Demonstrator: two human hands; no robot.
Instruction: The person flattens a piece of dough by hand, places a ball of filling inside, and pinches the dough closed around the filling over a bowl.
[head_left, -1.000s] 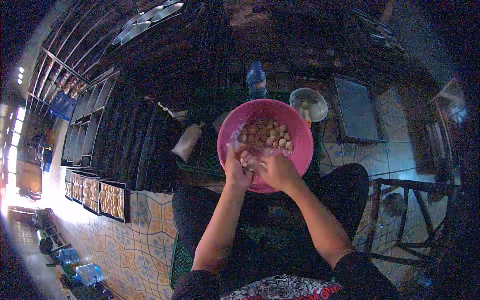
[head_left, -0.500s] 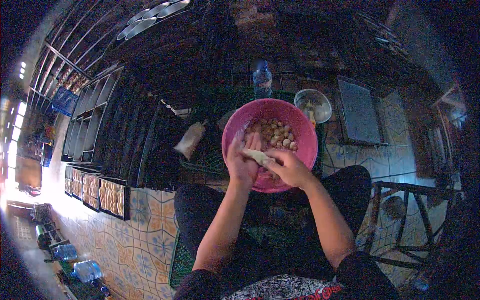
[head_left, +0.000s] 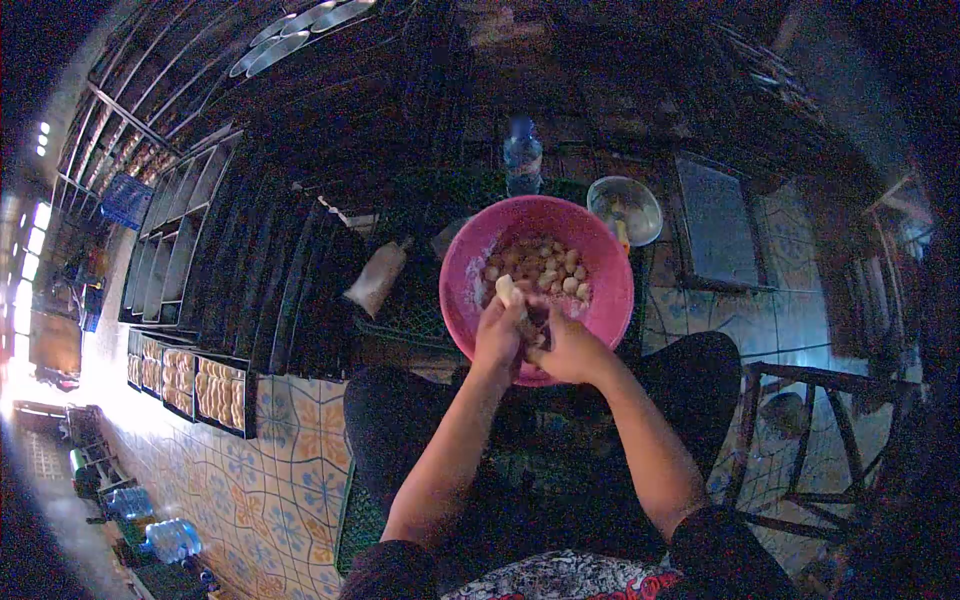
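Observation:
A pale, elongated piece of dough [head_left: 507, 290] sticks up out of my left hand [head_left: 495, 338], whose fingers are wrapped around it. Against the left fingers, my right hand [head_left: 572, 347] is closed, its fingertips curled inward; what they hold is hidden. Both hands are over the near part of a pink basin [head_left: 616, 300]. Several small, round, tan balls [head_left: 548, 262] lie in the bottom of the basin, and white powder dusts its inner wall.
Behind the basin stands a plastic bottle [head_left: 523, 165]. A metal bowl [head_left: 650, 212] sits to its right, a filled plastic bag [head_left: 378, 278] to its left. Trays of shaped dough [head_left: 221, 395] lie on the tiled floor at left; a dark metal frame [head_left: 790, 375] stands at right.
The dough has turned from lying across my open left palm to pointing upward in my closed left hand. My right hand has shifted slightly down and left, against the left fingers.

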